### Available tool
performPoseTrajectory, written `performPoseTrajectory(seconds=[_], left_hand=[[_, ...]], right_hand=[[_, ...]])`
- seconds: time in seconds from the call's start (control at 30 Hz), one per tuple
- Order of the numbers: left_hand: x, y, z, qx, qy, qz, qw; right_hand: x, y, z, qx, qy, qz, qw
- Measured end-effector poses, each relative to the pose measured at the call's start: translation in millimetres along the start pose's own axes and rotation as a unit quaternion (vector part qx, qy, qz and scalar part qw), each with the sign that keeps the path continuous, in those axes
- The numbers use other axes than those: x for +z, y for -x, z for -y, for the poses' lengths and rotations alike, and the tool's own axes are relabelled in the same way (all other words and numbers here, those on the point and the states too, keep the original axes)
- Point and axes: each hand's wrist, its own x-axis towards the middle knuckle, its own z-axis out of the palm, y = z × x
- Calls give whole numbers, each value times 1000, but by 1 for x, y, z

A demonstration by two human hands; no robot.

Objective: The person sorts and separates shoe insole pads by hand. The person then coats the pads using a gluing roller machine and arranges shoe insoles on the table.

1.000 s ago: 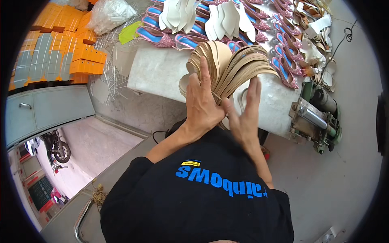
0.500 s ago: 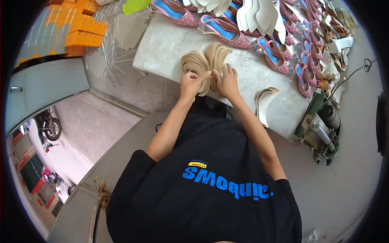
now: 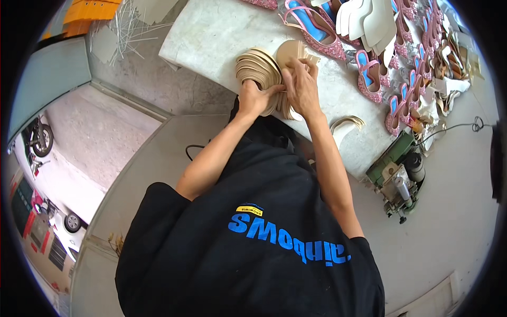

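Note:
Two beige stacks of thin shoe insoles stand side by side at the near edge of the white table. Around the left insole stack my left hand is closed, its thumb pointing toward the gap between the stacks. My right hand lies over the right insole stack, fingers bent down on it and the thumb side facing the left stack. The rounded end of the right stack shows beyond my fingers; its middle is hidden under the hand.
A smaller pile of curved insoles lies right of my hands. Pink glittery slingback shoes and white insole pieces cover the far right of the table. A green machine stands off its right corner, with a cable behind.
My right hand has shifted farther over the right stack, its fingers more bent. That stack shows a flatter rounded end instead of fanned edges. My left hand keeps its grip. The view has swung somewhat.

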Motion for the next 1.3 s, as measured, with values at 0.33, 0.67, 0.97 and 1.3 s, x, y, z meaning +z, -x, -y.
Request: performPoseTrajectory(seconds=[0.33,0.67,0.97,1.3], left_hand=[[-9,-13,32,-15,330,132,935],[-11,-18,37,41,331,152,931],[2,-23,36,121,211,67,968],[-16,-35,44,74,313,185,929]], right_hand=[[-5,0,-11,-2,9,-1,1000],[-7,-3,-4,11,25,21,999],[9,-4,1,-5,78,4,997],[16,0,-7,-10,83,-10,996]])
